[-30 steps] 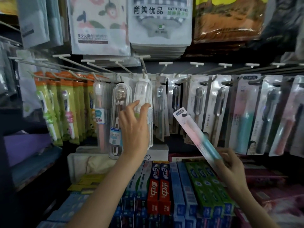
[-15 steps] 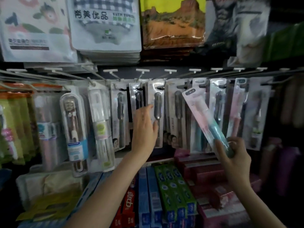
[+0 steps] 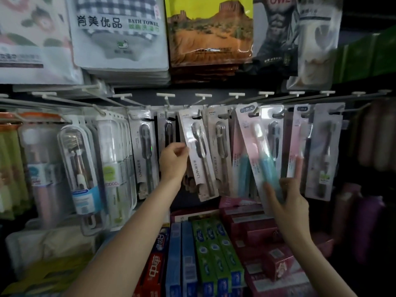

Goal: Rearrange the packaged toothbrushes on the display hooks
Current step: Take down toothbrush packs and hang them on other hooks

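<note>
While the pink-and-teal toothbrush pack (image 3: 260, 151) is held by its lower end in the right hand (image 3: 285, 200), fingers curled round it, its hang hole sits up at the row of display hooks (image 3: 252, 113), tilted left at the top. Whether the hole is already on the prong cannot be told; the hook tip is hidden behind the card.

The left hand (image 3: 173, 161) pinches the left edge of a grey LMK toothbrush pack (image 3: 198, 151), two hooks left of the pink pack, and that card is swung off vertical with its bottom kicked right.

Judgement on the step: hanging the pink pack.
- Top of the card should be levelled first, so the hole meets the prong square.
- Grip is low on a long, flexible card; the top will likely flop. A higher grip or thumb support behind the card would help.
- The LMK pack is best kept pulled left until the pink pack is seated.
- Neighbouring pink packs (image 3: 296, 144) to its right hang close; snagging is a risk.
</note>
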